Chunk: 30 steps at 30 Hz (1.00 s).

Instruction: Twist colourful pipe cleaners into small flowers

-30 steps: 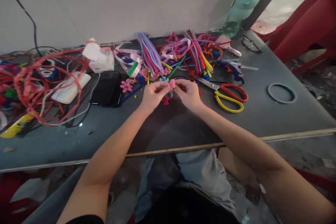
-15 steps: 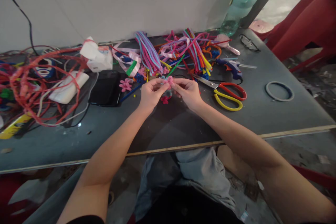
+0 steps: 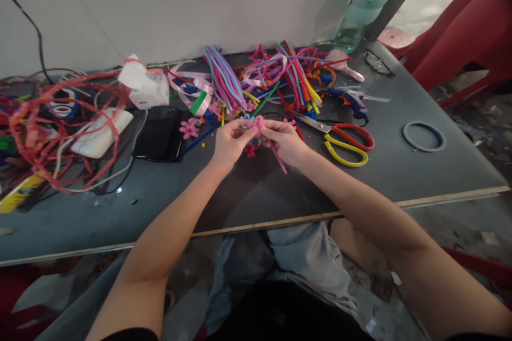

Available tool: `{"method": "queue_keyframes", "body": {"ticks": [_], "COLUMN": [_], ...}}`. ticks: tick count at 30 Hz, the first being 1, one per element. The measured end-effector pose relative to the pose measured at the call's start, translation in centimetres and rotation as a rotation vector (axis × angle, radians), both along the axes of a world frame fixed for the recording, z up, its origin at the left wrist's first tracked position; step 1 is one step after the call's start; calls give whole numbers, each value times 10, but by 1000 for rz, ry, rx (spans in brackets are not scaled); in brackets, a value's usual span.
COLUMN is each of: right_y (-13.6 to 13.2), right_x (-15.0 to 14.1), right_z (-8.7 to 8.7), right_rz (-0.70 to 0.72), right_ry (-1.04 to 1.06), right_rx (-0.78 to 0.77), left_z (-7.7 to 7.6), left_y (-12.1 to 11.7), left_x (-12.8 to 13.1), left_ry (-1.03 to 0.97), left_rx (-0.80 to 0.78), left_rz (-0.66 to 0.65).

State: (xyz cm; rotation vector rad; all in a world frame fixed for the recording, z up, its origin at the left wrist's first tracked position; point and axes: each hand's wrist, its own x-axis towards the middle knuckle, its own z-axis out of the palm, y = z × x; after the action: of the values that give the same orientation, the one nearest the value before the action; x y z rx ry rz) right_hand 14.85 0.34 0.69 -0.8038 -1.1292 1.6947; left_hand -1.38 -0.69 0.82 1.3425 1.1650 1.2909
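Grey bench (image 3: pixel 400 170) across the whole width, its front edge running from 8 o'clock to 3 o'clock. Red plastic chair (image 3: pixel 472 26) off the bench corner at 2 o'clock. Tangle of red cord (image 3: pixel 52 122) at 9 o'clock, wound over a white flat device (image 3: pixel 100 136). Heap of coloured pipe cleaners (image 3: pixel 280 77) at 12 o'clock against the wall, with a clear green bottle (image 3: pixel 366 5) standing at 1 o'clock behind it. Black phone (image 3: pixel 158 141) lying flat at 10 o'clock from the hands, a pink flower (image 3: pixel 189 128) just beside its far right corner. Red-and-yellow scissors (image 3: pixel 340 141) at 3 o'clock from the hands, blades pointing back toward them; grey ring (image 3: pixel 424 136) farther out the same way, well apart. Blue glue gun (image 3: pixel 352 101) just beyond the scissors. Left hand (image 3: pixel 228 144) and right hand (image 3: pixel 286 141) meeting at bench centre, each grip pinched closed, thumb against fingertips, on a small pink pipe-cleaner piece (image 3: pixel 256 124) held between them just above the bench. Loose pink end trailing from under the right hand toward 5 o'clock.
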Motion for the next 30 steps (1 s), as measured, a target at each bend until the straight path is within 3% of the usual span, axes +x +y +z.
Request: {"method": "queue_keyframes", "body": {"ticks": [6,17,30], "right_y": [-3,-4,-6], "right_x": [0,2,0], "right_z": [12,15,16], "right_rz": [88,112,7], "right_ry": [108,104,22], "right_rx": [-167,-179,-185], "left_z": [2,-1,-2], "left_y": [-3,-6,-7], "left_x": [3,8,6], "left_ry": [12,34,208], "left_rx": [54,126,208], "left_rz": [31,156,165]}}
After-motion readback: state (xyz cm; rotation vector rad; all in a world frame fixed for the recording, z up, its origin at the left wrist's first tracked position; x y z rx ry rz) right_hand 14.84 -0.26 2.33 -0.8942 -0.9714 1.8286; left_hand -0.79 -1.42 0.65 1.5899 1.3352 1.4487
